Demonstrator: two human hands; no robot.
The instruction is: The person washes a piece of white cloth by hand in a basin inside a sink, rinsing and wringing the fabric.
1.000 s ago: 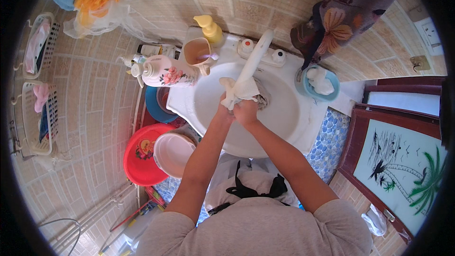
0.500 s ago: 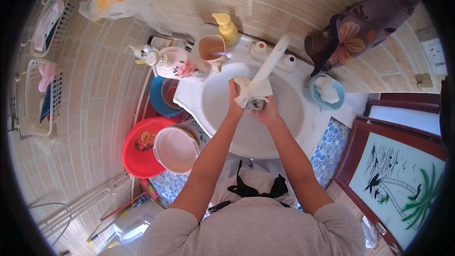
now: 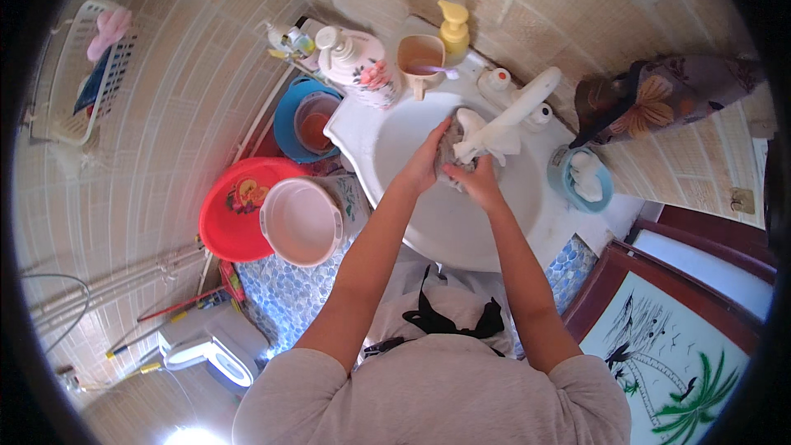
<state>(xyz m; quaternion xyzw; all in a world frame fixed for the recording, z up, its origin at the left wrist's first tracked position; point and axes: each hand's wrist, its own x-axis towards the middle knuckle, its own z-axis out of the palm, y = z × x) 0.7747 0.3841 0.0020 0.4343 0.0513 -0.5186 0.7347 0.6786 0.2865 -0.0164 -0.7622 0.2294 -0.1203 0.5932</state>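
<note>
Over the white washbasin, both hands are close together under the faucet. Between them is a wet-looking grey crumpled bundle, perhaps a cloth; its kind is not clear. My left hand lies along its left side, fingers pointing up toward the faucet. My right hand grips its lower right side, thumb across toward the left. A white cloth hangs at the spout's end, right above the bundle, and touches or nearly touches my right fingers.
A beige cup, yellow pump bottle and flowered pump bottle line the basin's back left. To the right stands a light-blue tub. Lower left are a red basin, a pale bucket and a blue bucket.
The view has shifted, so the basin sits farther right. My hands have parted slightly, showing more of the grey bundle between them. The white cloth stays at the spout.
</note>
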